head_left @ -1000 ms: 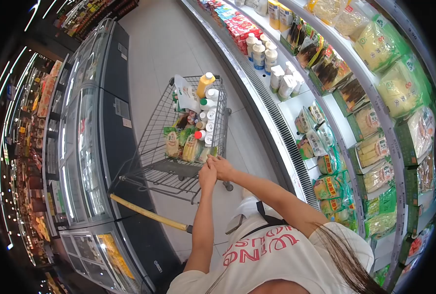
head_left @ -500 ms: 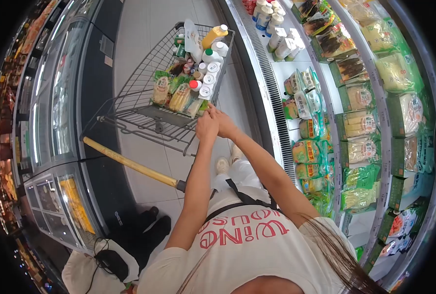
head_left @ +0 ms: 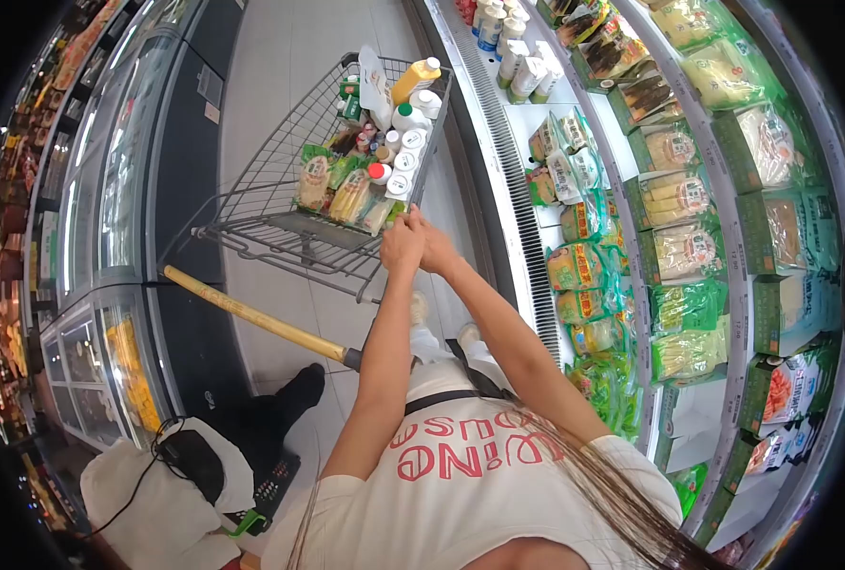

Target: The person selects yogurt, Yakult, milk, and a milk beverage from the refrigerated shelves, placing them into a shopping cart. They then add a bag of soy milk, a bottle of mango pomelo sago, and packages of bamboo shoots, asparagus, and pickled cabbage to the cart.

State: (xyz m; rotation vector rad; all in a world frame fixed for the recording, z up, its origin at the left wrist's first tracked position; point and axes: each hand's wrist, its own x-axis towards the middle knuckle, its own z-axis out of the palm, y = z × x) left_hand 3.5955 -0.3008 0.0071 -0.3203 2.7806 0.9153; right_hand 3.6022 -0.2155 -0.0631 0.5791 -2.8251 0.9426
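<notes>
A grey wire shopping cart [head_left: 280,133] stands ahead of me. My left hand [head_left: 403,245] and my right hand [head_left: 434,243] are close together, fingers curled on its near right corner; the exact part gripped is hidden. The yellow handle bar [head_left: 251,312] lies to the left of both hands, untouched. Inside the cart, just beyond my hands, are white-capped bottles [head_left: 403,161], a yellow juice bottle [head_left: 415,80], a red-capped bottle [head_left: 379,173] and packaged vegetables [head_left: 351,195].
A refrigerated shelf [head_left: 537,275] with bagged mushrooms and greens [head_left: 589,266] runs along my right. Glass-doored freezers [head_left: 123,190] line the left. At lower left, another person in a white top [head_left: 147,503] and dark shoes [head_left: 301,389] stands close by. Tiled floor [head_left: 289,28] stretches ahead.
The right-hand shelves have slid back past me and the floor tiles have shifted, as I move forward with the cart. Both hands keep their place on it. My feet have changed position.
</notes>
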